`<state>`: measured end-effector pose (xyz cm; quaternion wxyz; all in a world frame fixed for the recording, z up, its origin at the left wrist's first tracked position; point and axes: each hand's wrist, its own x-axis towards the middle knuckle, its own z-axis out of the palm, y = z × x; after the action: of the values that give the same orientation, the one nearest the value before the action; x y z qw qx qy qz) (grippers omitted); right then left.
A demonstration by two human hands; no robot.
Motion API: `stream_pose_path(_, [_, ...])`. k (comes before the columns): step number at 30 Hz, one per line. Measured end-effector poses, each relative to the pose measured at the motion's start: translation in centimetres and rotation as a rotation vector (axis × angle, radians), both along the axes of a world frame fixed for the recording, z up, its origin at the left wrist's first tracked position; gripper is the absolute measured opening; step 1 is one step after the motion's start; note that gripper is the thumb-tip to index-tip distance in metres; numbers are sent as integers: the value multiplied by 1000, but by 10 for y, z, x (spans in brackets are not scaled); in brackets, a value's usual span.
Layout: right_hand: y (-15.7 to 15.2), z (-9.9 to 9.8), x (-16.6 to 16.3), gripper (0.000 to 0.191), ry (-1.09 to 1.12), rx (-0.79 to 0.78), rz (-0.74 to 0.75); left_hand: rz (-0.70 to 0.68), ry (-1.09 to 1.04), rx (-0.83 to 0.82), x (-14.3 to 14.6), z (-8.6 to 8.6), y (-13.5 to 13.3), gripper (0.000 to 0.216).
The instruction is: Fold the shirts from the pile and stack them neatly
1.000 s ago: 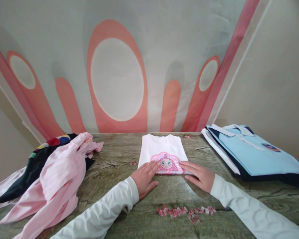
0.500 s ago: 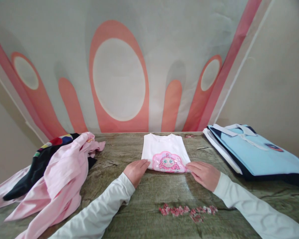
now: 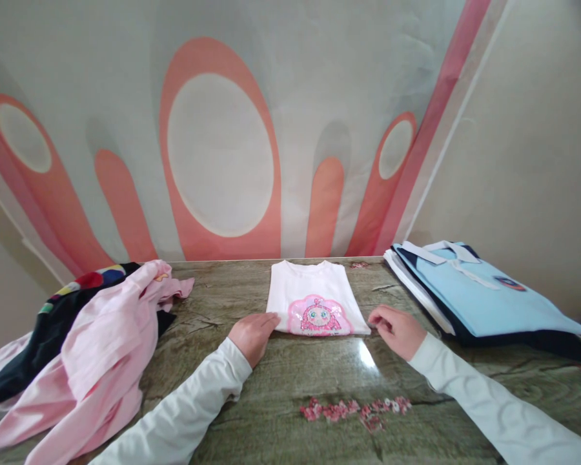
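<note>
A folded white T-shirt (image 3: 308, 289) with a pink cartoon-face patch lies flat at the middle of the table. My left hand (image 3: 250, 334) rests on the table at the shirt's near left corner, fingers together and stretched out, fingertips touching the edge. My right hand (image 3: 396, 329) sits at the near right corner with its fingers curled in, just off the shirt's edge; I cannot see anything in them. Both arms wear white sleeves.
A loose heap of pink and black clothes (image 3: 84, 336) lies at the left of the wood-grain table (image 3: 290, 387). A stack of folded shirts topped by a light blue polo (image 3: 479, 290) sits at the right. A wall with pink ovals stands behind.
Both hands have slid off the top of the folded shirt to its near corners. The right hand's fingers have curled in. The view has shifted slightly.
</note>
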<state>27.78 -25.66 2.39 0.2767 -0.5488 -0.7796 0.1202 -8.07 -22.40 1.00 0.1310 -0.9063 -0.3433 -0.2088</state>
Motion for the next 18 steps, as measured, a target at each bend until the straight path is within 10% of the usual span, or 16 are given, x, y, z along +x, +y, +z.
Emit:
stream_pose_path(9, [3,-6,-5,34,699,-547,-125,-66,41,-198,67,38,-31,46])
stream_pose_path(18, [1,5,-8,45,1068,-795,-117,-44,103,-240,120,19,-20,54])
